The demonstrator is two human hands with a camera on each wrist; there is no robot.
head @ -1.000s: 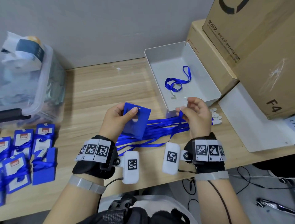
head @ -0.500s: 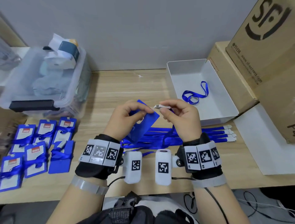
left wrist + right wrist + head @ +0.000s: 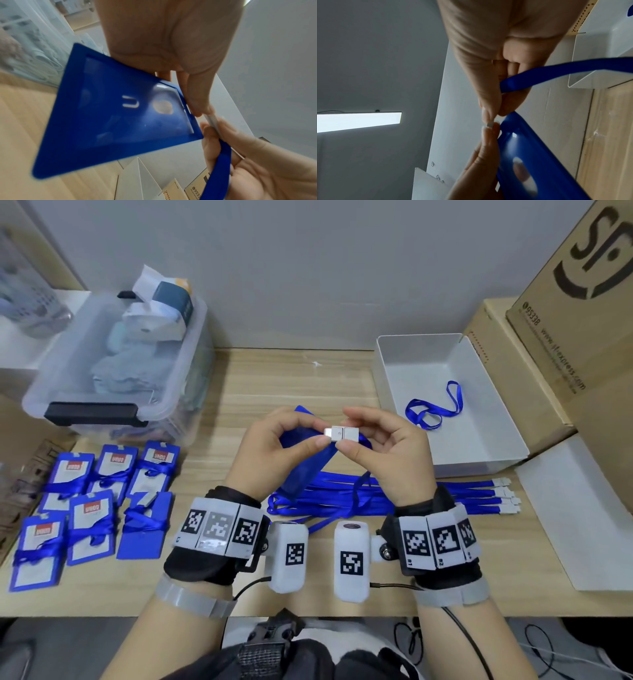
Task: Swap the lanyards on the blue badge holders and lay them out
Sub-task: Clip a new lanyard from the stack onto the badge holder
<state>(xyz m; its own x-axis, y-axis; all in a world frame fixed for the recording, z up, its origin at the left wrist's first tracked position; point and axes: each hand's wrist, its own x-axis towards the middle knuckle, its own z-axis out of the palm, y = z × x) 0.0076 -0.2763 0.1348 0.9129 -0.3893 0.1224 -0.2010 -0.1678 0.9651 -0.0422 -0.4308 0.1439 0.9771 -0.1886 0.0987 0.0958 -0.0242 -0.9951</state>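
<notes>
My left hand (image 3: 274, 446) holds an empty blue badge holder (image 3: 303, 470) (image 3: 120, 115) (image 3: 530, 155) by its top edge, above the table. My right hand (image 3: 383, 450) pinches the white clip (image 3: 342, 434) (image 3: 489, 125) of a blue lanyard (image 3: 216, 169) (image 3: 565, 71) at that edge, and the left thumb and forefinger touch the clip's other end. The strap hangs from the right hand down to a bundle of blue lanyards (image 3: 394, 494) lying on the table beneath both hands.
Several blue badge holders wrapped in lanyards (image 3: 92, 498) lie in rows at the left. A white tray (image 3: 493, 453) at the right holds one loose lanyard (image 3: 435, 409). A clear storage bin (image 3: 113, 371) stands back left, cardboard boxes (image 3: 565, 320) back right.
Both hands rose and came together; the right hand brought the lanyard clip up from the bundle to the badge holder's top edge, and the left fingers now meet it.
</notes>
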